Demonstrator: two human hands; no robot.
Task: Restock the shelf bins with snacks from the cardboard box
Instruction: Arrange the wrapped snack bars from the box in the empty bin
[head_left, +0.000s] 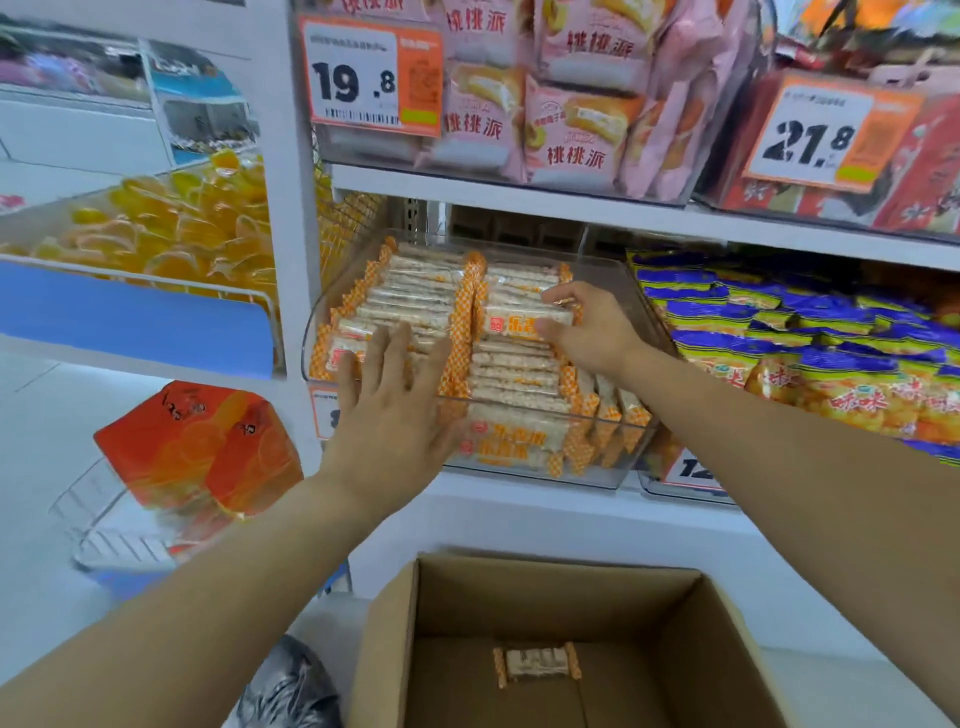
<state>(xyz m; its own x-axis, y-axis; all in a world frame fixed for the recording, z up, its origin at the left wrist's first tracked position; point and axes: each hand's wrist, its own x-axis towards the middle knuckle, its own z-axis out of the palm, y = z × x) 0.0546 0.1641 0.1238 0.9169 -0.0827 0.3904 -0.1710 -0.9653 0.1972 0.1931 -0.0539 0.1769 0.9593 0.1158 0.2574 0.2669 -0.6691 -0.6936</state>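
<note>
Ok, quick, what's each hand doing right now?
Left hand: open, fingers spread flat on the packets in the bin.
Right hand: holding a snack packet above the bin's right stack.

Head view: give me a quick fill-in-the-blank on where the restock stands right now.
1. The right hand pinches one orange-and-white snack pack above the clear ____.
2. The left hand lies with its fingers ____ over the left row of packs.
3. The cardboard box has ____ pack left on its bottom.
4. The price tag above the bin reads ____.

Missing words: bin; spread; one; 19.8
</note>
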